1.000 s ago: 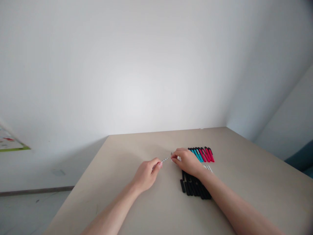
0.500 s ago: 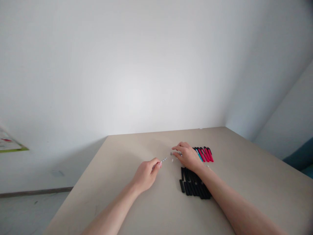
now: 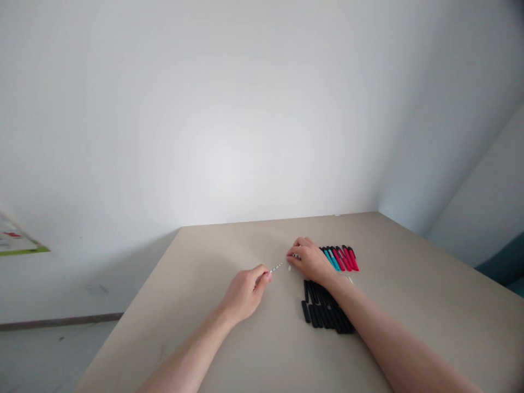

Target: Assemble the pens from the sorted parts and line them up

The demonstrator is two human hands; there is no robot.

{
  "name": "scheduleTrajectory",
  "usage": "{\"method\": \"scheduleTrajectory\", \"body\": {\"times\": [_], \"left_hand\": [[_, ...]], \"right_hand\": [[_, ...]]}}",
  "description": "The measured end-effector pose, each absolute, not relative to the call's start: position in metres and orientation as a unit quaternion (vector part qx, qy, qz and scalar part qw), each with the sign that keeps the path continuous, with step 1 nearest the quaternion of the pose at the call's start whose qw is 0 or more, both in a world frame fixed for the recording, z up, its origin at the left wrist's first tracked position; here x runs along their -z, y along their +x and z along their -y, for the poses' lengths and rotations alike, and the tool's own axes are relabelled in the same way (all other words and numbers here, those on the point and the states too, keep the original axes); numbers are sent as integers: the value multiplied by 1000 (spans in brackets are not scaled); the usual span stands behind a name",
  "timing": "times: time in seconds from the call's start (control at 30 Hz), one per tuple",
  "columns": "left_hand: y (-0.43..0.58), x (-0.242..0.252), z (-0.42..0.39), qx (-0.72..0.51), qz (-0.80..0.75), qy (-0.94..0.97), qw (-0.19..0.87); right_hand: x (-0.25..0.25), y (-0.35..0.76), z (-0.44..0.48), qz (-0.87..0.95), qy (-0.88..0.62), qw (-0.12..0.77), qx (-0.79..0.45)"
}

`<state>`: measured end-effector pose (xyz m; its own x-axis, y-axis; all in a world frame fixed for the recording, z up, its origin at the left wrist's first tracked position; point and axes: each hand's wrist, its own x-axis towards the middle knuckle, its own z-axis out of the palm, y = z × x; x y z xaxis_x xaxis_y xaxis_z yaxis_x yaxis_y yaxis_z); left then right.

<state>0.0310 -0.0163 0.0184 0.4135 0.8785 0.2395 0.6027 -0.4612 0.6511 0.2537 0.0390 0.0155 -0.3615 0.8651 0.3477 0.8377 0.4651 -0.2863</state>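
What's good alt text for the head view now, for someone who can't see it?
Left hand pinching a thin rod; right hand beside a small white piece on the table. Blue pens and red pens lie right of that hand, black tubes nearer the viewer.

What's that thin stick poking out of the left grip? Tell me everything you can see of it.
The thin stick looks slender and pale, with dark marks along it. Only its front end shows; the rest is hidden in the left grip, held between thumb and fingers. It points rightward and away from the person, over the tabletop, its tip short of the right grip. Its material is too small to tell.
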Motion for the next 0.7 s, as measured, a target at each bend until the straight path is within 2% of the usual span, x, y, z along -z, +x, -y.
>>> {"method": "scheduleTrajectory", "body": {"times": [0.7], "left_hand": [[29, -10, 14, -302, -456, 791, 274]], "right_hand": [[-37, 272, -25, 788, -569, 217, -90]]}}
